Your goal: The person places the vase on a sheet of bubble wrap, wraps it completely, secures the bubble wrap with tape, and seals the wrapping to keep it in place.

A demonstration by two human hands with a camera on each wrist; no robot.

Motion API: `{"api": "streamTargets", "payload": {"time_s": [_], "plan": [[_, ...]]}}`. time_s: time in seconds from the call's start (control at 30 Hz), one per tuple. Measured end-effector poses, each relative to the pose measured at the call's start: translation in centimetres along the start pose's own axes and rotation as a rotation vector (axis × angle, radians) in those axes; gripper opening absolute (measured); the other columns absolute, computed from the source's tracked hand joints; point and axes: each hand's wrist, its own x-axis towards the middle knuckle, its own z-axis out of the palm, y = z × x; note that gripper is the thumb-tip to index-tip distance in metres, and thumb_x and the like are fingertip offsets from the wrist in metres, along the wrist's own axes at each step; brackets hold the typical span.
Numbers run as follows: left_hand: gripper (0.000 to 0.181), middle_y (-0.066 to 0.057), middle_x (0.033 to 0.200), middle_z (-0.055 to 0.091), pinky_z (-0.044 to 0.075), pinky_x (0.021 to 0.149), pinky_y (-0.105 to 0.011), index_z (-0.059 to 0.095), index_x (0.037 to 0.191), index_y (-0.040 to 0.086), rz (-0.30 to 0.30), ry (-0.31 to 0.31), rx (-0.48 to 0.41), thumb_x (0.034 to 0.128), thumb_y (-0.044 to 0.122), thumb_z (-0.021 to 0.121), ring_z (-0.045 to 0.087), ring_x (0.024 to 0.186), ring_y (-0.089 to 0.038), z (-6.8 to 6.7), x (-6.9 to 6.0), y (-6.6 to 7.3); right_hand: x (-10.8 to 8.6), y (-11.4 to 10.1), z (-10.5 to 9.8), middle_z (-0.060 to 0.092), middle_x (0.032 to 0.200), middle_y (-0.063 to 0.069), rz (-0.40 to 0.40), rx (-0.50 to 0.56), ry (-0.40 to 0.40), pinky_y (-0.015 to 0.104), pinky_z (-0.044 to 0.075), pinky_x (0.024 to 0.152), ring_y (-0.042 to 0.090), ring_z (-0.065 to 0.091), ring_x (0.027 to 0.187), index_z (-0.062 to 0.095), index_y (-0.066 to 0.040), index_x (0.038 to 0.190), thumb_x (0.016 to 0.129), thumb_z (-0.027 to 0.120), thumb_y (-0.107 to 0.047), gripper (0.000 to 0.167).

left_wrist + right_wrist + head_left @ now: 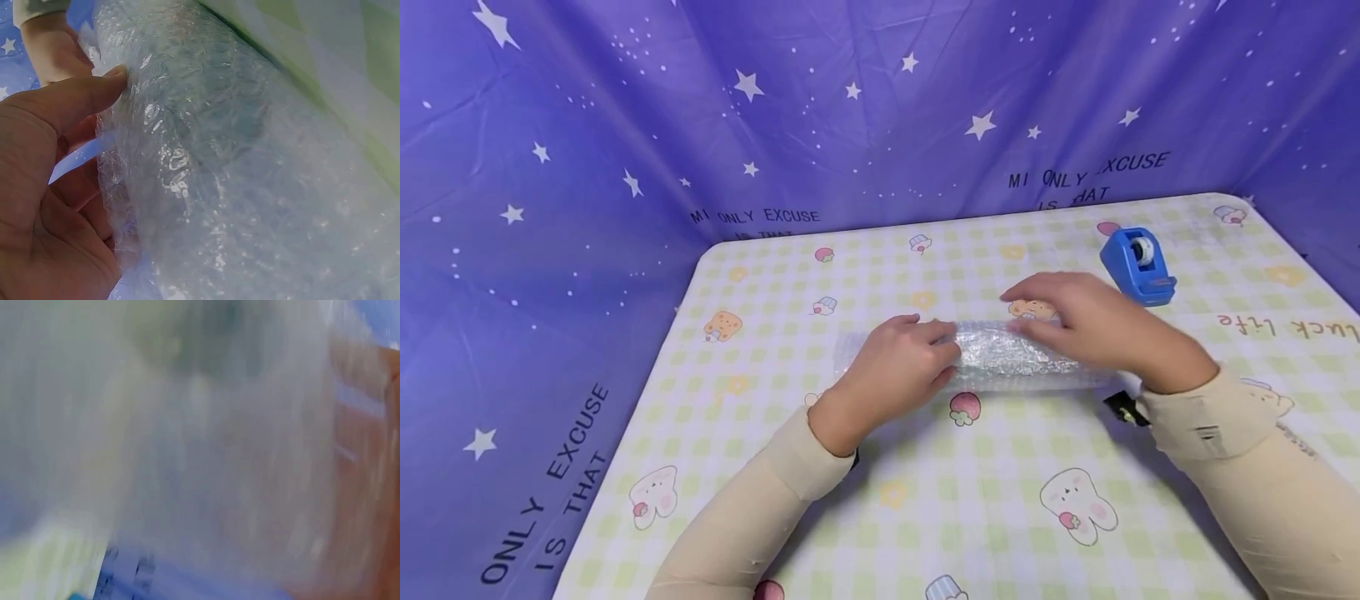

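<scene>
A roll of clear bubble wrap (1007,354) lies sideways across the table. Something greenish shows dimly through its layers in the left wrist view, but its kind is hidden. My left hand (898,367) grips the left half of the roll; in the left wrist view its thumb (103,90) presses the edge of the bubble wrap (187,156), fingers behind it. Over the right half is my right hand (1097,325), thumb and forefinger spread apart, the thumb by the wrap. Bubble wrap (219,462) fills the blurred right wrist view, where the right fingers (362,444) show at the right.
A blue tape dispenser (1138,267) with a roll of tape stands at the back right, beyond my right hand. The table (970,517) has a checked cloth with printed cartoons. A purple star-printed curtain (850,108) hangs along the back and left.
</scene>
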Motion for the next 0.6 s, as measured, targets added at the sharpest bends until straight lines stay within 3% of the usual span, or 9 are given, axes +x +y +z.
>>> {"api": "streamTargets", "payload": {"time_s": [0.17,0.3,0.47,0.6], "plan": [[0.009,0.003,0.107,0.075,0.055,0.099,-0.042,0.073,0.079,0.018,0.001,0.013,0.000,0.0842,0.015,0.080,0.073,0.092,-0.010,0.0,0.0,0.1,-0.6,4.2,-2.1,0.072,0.125,0.019,0.263,-0.050,0.110,0.059,0.048,0.094,0.039,0.067,0.111,0.073,-0.005,0.121,0.100,0.064,-0.028,0.033],[0.012,0.004,0.098,0.073,0.056,0.097,-0.041,0.071,0.076,0.018,0.010,0.022,-0.003,0.0852,0.013,0.077,0.071,0.085,-0.009,0.1,0.0,0.1,-1.7,8.1,-3.1,0.069,0.125,0.025,0.497,-0.086,0.159,0.058,0.046,0.078,0.044,0.063,0.103,0.071,-0.002,0.122,0.100,0.058,-0.041,0.047],[0.012,0.005,0.093,0.070,0.056,0.096,-0.041,0.071,0.076,0.019,0.015,0.036,-0.003,0.0857,0.013,0.076,0.069,0.081,-0.009,0.2,0.0,0.1,-3.5,11.4,-3.7,0.054,0.124,0.038,0.751,-0.084,0.094,0.064,0.043,0.069,0.056,0.054,0.103,0.051,0.008,0.136,0.096,0.046,-0.067,0.085],[0.012,0.004,0.093,0.070,0.055,0.097,-0.042,0.072,0.076,0.018,0.022,0.043,-0.004,0.0856,0.012,0.076,0.069,0.081,-0.011,0.1,0.0,0.1,-4.7,12.8,-4.0,0.056,0.124,0.037,0.832,-0.039,0.049,0.059,0.043,0.068,0.054,0.057,0.102,0.049,0.010,0.134,0.094,0.039,-0.076,0.095]]}}
